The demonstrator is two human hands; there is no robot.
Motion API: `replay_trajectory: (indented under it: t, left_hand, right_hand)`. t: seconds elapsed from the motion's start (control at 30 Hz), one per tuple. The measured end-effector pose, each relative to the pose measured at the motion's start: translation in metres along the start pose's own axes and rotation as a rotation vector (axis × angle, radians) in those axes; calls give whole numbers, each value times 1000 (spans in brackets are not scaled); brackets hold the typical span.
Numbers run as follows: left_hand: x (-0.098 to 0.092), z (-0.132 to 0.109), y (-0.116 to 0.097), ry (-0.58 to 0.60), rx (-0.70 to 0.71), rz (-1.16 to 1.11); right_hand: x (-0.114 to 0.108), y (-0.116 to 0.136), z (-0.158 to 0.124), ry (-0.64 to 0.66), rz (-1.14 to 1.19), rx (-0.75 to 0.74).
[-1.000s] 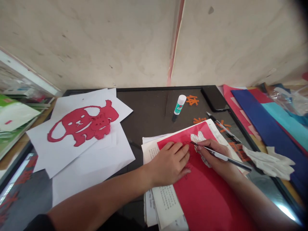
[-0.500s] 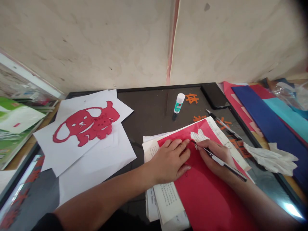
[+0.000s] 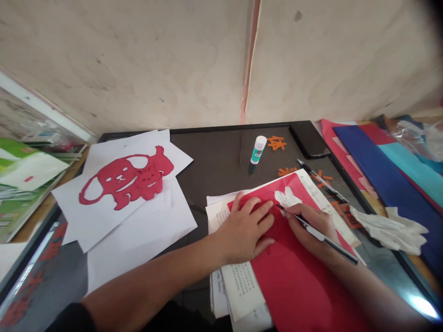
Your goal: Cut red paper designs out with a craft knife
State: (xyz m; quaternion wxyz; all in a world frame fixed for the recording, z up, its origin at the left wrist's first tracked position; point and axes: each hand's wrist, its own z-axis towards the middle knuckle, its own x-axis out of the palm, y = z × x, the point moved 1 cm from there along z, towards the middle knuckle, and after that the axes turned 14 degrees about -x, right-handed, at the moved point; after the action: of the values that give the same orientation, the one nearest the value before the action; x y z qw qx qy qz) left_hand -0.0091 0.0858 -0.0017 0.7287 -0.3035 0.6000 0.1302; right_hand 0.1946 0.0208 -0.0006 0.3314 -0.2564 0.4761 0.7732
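Note:
My left hand [image 3: 245,233] lies flat with its fingers spread on a sheet of red paper [image 3: 311,286]. My right hand [image 3: 313,226] grips a black-and-silver pen [image 3: 323,239], its tip down on the red paper near my left fingertips. Beside that tip is a pale, lobed shape [image 3: 286,195] with print on it; whether it is a hole or a piece on top, I cannot tell. Beneath the red sheet lie printed pages [image 3: 238,281], stacked at an angle.
Red animal cut-outs [image 3: 121,180] rest on white sheets [image 3: 145,244] at the left. A glue stick [image 3: 258,150] stands upright beyond the pages. To the right are a phone [image 3: 309,139], another pen [image 3: 321,180], white gloves [image 3: 391,228] and coloured folders [image 3: 384,175]. A wall [image 3: 155,60] rises behind.
The fingers of my left hand have spread a little wider, the index finger lifting toward the left. The pen has shifted very slightly to the right. The view has moved slightly.

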Motion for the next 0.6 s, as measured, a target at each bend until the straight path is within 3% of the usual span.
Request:
replay_trajectory:
  t: [0.33,0.47,0.6]
  left_hand:
    - [15,-15,-34,60,-209,-44]
    - [11,-22,-36,129,-205,-60]
    - [14,-24,-29,62,-167,-83]
  right_hand:
    - [-10,24,36,159,-57,166]
    - [-3,29,23,95,-75,215]
    - [10,26,4,-34,-129,158]
